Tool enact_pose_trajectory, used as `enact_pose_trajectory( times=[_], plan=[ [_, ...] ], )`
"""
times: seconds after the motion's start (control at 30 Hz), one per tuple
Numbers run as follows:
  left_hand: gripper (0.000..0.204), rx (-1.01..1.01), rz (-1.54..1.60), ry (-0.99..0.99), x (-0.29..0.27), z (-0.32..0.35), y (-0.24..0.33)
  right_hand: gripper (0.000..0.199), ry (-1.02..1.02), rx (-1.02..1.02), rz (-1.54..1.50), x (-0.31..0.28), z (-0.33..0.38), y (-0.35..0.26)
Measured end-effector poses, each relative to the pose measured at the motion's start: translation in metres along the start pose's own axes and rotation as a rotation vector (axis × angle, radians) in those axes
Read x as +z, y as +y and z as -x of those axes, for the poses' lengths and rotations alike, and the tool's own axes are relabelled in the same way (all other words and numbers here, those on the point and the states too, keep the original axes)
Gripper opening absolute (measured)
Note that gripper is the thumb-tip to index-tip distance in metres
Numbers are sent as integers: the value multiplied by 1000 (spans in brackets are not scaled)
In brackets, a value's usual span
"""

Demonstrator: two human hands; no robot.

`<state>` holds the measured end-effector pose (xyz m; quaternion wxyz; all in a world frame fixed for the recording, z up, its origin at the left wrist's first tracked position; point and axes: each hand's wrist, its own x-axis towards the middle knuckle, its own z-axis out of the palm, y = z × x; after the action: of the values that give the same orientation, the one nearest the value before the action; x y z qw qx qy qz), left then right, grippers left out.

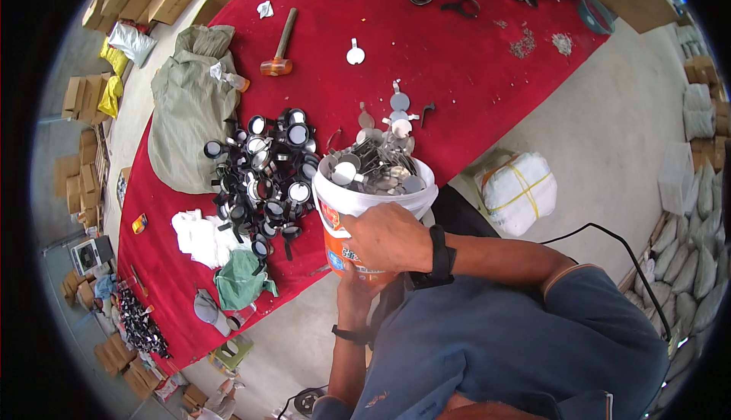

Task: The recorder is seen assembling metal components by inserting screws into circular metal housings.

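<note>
Leans over a red-clothed table (457, 70), with a grey-green sack (183, 130) on its left part and a heap of black rings (266, 172), many with pale round faces, just right of the sack. Has a white bucket (346, 203) at the near edge, right of the heap, full of flat metal pieces (373, 167). Lays the right hand (388, 237) on the bucket's outer wall with fingers bent; sets the left hand (355, 294) lower down with fingers partly hidden. Cannot tell either hand's fingers as clamped or merely resting. Farther off, has an orange-headed mallet (284, 38) and a lone pale disc (355, 56).
</note>
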<state>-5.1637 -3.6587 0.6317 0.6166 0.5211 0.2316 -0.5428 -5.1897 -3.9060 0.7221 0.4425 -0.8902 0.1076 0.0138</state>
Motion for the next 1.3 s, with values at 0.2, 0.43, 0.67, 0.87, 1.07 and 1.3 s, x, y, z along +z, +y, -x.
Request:
enact_pose_trajectory(
  times=[0.2, 0.43, 0.67, 0.87, 1.07, 1.3],
  plan=[
    [69, 5, -28, 31, 19, -6, 4, 32, -114, 56, -38, -16, -18, 20],
    [64, -42, -50, 192, 35, -12, 9, 25, -138, 5, -37, -5, -19, 37],
    [52, -73, -50, 139, 61, 1, 16, 21, -194, 31, -61, 16, -12, 38],
    [48, -170, 31, 214, 70, 6, 27, 22, -259, 45, -104, 11, -16, 41],
    [49, -177, -2, 267, 81, 2, 33, 22, -232, 24, -100, 5, -15, 46],
    [49, -137, 22, 212, 70, 8, 32, 22, -259, 18, -95, 5, -9, 31]
  ],
)
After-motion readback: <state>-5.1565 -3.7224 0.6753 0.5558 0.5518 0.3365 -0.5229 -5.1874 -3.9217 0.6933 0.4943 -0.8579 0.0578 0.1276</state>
